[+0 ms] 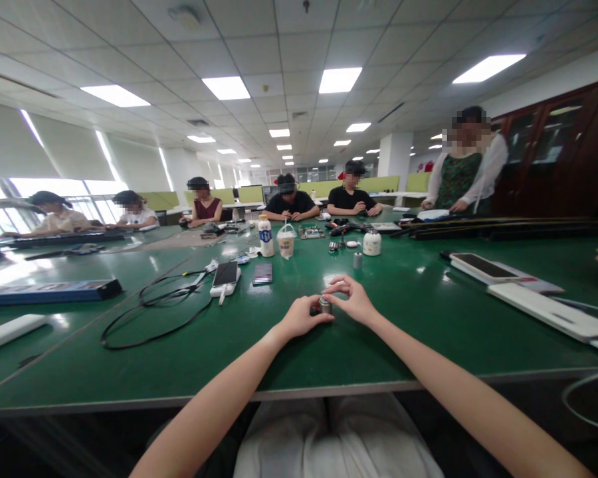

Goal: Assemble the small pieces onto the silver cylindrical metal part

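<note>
A small silvery metal cylinder (325, 305) stands upright on the green table in front of me. My left hand (303, 315) is closed round its side, thumb toward me and fingers behind. From the right, my right hand (349, 297) curls over it, thumb and fingertips pinching at its top rim. What exactly those fingertips grip is too small to make out. A second, similar metal cylinder (357, 260) stands farther back, apart from both hands.
Left of my hands lie a phone on a white power bank (226, 277), a looped black cable (154, 302) and a dark card (262, 273). Behind stand a bottle (266, 238), a drink cup (286, 241) and a white jar (372, 243). White devices (548, 311) lie right. Several people sit across.
</note>
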Demonstrator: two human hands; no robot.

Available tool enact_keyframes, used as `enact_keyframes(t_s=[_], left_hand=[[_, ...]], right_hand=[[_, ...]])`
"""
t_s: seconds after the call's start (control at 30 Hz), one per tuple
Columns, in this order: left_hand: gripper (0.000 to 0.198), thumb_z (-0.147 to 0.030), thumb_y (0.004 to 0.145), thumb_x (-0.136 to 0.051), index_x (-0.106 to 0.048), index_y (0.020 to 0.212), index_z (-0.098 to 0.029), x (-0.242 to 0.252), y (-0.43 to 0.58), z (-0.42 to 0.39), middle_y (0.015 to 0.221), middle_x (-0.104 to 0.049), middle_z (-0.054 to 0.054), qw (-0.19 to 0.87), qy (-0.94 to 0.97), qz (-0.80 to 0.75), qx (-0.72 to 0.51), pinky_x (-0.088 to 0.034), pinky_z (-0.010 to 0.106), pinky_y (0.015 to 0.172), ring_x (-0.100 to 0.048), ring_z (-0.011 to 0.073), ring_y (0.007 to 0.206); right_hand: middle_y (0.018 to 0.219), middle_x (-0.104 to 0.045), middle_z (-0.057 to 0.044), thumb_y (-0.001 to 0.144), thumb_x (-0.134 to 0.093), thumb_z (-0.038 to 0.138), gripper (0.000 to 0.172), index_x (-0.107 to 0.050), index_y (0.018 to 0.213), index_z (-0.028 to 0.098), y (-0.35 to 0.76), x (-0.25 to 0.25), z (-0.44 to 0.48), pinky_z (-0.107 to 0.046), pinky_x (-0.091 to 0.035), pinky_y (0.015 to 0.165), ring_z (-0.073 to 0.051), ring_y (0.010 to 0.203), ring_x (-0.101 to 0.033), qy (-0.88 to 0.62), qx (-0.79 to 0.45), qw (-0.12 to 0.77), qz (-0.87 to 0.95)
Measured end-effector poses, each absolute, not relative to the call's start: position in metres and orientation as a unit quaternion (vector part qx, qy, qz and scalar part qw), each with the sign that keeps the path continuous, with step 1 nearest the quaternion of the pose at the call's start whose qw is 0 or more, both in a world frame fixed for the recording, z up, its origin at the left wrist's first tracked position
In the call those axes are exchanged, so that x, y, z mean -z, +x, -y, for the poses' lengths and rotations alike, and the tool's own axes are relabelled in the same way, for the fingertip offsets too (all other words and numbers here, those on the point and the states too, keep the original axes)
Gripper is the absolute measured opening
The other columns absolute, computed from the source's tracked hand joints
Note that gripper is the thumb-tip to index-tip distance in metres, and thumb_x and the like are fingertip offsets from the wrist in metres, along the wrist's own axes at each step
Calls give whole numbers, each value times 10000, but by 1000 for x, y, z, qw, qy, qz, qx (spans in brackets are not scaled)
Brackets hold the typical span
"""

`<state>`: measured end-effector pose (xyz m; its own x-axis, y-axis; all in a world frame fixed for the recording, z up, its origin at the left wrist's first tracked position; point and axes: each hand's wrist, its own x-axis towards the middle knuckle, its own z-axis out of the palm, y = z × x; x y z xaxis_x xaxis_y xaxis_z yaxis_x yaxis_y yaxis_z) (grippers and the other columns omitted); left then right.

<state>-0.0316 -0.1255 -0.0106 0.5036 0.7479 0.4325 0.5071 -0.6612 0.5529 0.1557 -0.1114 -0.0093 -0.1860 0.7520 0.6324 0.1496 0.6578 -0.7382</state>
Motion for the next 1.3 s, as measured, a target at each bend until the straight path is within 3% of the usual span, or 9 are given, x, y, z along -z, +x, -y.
enact_keyframes(t_s=[0.37, 0.57, 0.67, 0.87, 1.1, 1.2, 1.3], left_hand=[[397, -433, 769, -740, -691, 1054, -162, 12, -32, 124, 945, -741, 57, 179, 850, -364, -336, -517, 305, 788, -680, 227, 852], [358, -401, 771, -743, -697, 1036, -165, 10, -31, 126, 926, -747, 46, 181, 851, -362, -333, -521, 292, 770, -687, 215, 828], [360, -401, 770, -742, -697, 1046, -174, 10, -31, 125, 932, -746, 43, 179, 852, -363, -333, -522, 295, 773, -686, 216, 832], [366, -415, 774, -735, -695, 1049, -177, 12, -32, 124, 932, -741, 45, 180, 852, -359, -336, -523, 301, 780, -683, 217, 833], [349, -414, 767, -742, -695, 1015, -173, 13, -32, 123, 922, -739, 44, 178, 849, -363, -341, -517, 299, 781, -677, 216, 833], [327, -398, 765, -746, -699, 987, -162, 14, -32, 123, 892, -738, 41, 178, 849, -363, -340, -514, 290, 759, -675, 214, 813], [385, -377, 764, -751, -681, 1078, -165, 14, -32, 123, 901, -741, 39, 181, 850, -360, -339, -512, 286, 751, -677, 212, 807]], right_hand=[[863, -750, -74, 753, -712, 382, 258, -561, 879, 216, 166, 11, 97, -412, -553, 853, -253, 881, -733, -377, -226, 594, 674], [665, -741, -8, 639, -761, 170, 170, -632, 741, 216, 183, 24, 85, -380, -559, 766, -234, 709, -741, -447, -230, 512, 697], [677, -753, -16, 623, -771, 144, 179, -656, 742, 212, 185, 31, 82, -371, -558, 759, -229, 706, -740, -454, -239, 487, 707], [693, -749, -36, 613, -783, 181, 179, -649, 730, 198, 182, 29, 82, -398, -572, 758, -247, 721, -740, -429, -248, 504, 708], [870, -740, -69, 767, -701, 376, 205, -585, 792, 209, 160, 12, 104, -391, -557, 862, -231, 876, -725, -335, -237, 584, 701], [862, -730, -61, 788, -693, 372, 195, -577, 789, 214, 149, 9, 115, -384, -562, 847, -230, 872, -724, -303, -239, 584, 714], [827, -719, -51, 785, -701, 338, 162, -601, 778, 211, 144, 8, 122, -387, -563, 825, -232, 847, -720, -291, -234, 573, 729]])
